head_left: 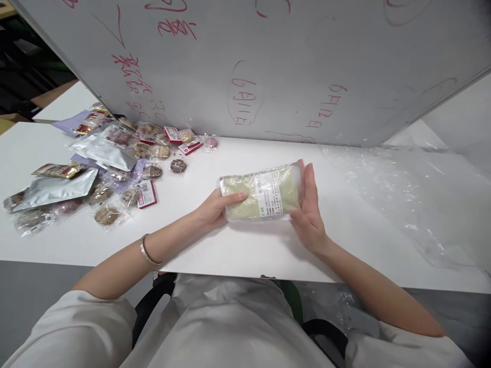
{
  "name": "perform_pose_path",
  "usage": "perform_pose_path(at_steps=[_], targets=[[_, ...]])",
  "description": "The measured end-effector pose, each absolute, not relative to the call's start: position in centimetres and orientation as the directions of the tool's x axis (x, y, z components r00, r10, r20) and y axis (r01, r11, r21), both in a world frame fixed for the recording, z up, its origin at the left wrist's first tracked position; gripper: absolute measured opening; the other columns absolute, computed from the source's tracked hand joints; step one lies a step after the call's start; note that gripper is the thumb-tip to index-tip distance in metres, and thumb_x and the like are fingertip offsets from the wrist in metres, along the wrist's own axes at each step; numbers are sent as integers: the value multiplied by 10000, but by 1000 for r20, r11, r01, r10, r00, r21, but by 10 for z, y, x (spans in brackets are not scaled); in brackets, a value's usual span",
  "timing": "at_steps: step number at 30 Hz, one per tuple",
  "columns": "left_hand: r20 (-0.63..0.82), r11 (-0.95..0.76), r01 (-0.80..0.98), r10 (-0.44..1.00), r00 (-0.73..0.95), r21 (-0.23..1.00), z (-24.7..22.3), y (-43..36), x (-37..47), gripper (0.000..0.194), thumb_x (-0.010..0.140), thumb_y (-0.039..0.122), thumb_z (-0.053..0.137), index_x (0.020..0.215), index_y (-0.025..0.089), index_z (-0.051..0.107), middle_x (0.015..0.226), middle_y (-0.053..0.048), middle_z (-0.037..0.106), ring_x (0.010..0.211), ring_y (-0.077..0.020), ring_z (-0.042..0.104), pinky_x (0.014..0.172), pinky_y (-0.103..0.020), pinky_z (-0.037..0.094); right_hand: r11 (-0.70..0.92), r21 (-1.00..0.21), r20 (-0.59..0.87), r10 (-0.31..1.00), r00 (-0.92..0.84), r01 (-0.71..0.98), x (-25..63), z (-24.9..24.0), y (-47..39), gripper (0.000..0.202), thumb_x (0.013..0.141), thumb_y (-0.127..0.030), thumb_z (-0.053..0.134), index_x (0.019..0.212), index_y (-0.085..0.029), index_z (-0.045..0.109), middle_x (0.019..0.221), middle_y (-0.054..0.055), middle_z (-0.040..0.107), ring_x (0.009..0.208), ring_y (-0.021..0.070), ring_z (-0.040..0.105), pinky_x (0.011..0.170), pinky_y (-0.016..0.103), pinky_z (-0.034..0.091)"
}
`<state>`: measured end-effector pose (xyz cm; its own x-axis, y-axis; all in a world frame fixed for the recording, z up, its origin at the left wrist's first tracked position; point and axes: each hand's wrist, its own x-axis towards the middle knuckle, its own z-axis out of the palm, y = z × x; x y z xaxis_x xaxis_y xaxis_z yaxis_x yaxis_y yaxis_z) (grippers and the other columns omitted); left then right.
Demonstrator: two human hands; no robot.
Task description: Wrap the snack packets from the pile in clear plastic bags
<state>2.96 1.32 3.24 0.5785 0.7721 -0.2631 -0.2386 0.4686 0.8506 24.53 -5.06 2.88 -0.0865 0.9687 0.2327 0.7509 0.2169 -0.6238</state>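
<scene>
Between both hands, above the white table, is a clear plastic pouch of pale green powder (245,207) with a white printed label (268,194). My left hand (217,209) grips its left end, thumb lying on top and the other fingers hidden beneath. At the right end, my right hand (311,212) holds the pouch's edge, with fingers raised along its far side and the thumb near the lower corner. The pouch lies roughly level, its label facing up.
A pile of wrapped snacks (107,214), silver foil pouches (57,190) and red-and-white packets (147,194) covers the table's left side. Clear plastic sheeting (414,204) spreads over the right. A whiteboard (287,66) with red writing stands along the back of the table (207,250).
</scene>
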Motion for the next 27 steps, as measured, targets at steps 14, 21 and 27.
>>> perform_pose_path(at_steps=[14, 21, 27], targets=[[-177, 232, -47, 844, 506, 972, 25, 16, 28, 442, 728, 355, 826, 1119, 195, 695, 1123, -93, 731, 1016, -266, 681, 873, -368, 541, -128, -986, -153, 947, -281, 107, 237, 16, -37, 547, 980, -497, 424, 1431, -197, 504, 1186, 142, 714, 1040, 282, 703, 875, 479, 591], [-211, 231, -57, 947, 244, 971, 19, 28, 24, 210, 844, 389, 673, 976, 227, 654, 860, -4, 636, 773, -140, 585, 689, -277, 453, 27, -999, 42, 790, 612, 34, 281, 32, -12, 551, 883, -569, 579, 1206, -129, 646, 1182, 140, 702, 1122, 294, 667, 939, 453, 561], [-263, 279, -22, 925, 274, 960, 20, 35, 24, 186, 833, 367, 681, 960, 233, 660, 834, 3, 612, 724, -137, 539, 669, -285, 419, -191, -630, 588, 516, 623, 753, 439, 77, 14, 859, 938, -423, -233, 1552, 27, 164, 1539, 316, 309, 1394, 348, 441, 970, 512, 509]])
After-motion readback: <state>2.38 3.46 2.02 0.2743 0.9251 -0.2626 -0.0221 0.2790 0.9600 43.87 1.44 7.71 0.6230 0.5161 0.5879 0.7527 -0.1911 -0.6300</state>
